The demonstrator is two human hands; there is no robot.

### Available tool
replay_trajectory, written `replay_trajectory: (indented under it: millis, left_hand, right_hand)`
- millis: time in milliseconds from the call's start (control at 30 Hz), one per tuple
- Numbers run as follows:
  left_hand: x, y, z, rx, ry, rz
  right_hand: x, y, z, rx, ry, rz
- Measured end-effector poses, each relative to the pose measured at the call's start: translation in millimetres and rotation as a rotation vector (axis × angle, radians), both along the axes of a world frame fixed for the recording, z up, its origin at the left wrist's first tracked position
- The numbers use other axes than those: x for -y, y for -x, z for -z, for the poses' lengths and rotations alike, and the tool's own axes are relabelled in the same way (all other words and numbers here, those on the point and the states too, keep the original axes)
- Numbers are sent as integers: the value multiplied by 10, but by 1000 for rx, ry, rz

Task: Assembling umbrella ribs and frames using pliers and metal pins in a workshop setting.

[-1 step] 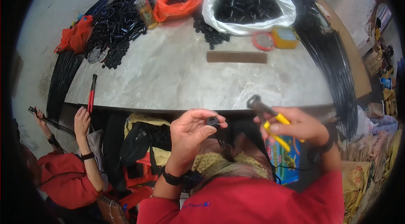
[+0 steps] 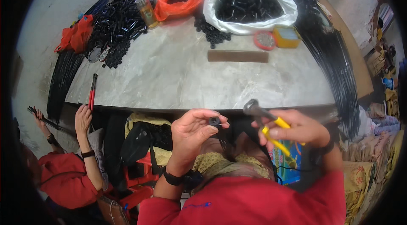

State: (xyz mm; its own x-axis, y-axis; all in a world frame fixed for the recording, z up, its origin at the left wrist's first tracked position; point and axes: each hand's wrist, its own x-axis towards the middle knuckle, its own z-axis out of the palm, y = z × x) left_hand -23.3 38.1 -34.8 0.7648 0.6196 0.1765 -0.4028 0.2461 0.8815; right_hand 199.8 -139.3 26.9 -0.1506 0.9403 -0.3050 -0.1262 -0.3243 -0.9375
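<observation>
Between the thumb and fingertips of my left hand (image 2: 190, 129) is a small round black piece with a hole (image 2: 214, 121), its holed end turned up. Thin dark strands show below that hand, and whether they join the piece I cannot tell. My right hand (image 2: 299, 127) is closed round yellow-handled pliers (image 2: 280, 124). Their dark head points left toward the black piece but stays apart from it. Both hands are over my lap, just in front of the table edge.
On the grey table (image 2: 169, 81) lie a brown bar (image 2: 238, 56), loose black parts, a white bag (image 2: 207, 11) and an orange bag (image 2: 163, 17). Long black rods (image 2: 333, 64) hang over the right edge. At left, a co-worker's hand (image 2: 83, 119) holds red-handled pliers (image 2: 92, 95).
The pliers in my right hand have shifted slightly left, with their head nearer my left hand. My left hand and the black piece stay almost still.
</observation>
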Motion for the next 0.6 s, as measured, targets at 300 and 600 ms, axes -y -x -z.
replay_trajectory:
  millis: [300,600]
  left_hand:
    - [97,81,-10,66,-50,68]
    - [175,116,-67,33,-59,98]
  right_hand:
    - [-1,360,-121,-184,120,-162]
    - [98,422,-175,-202,117,-163]
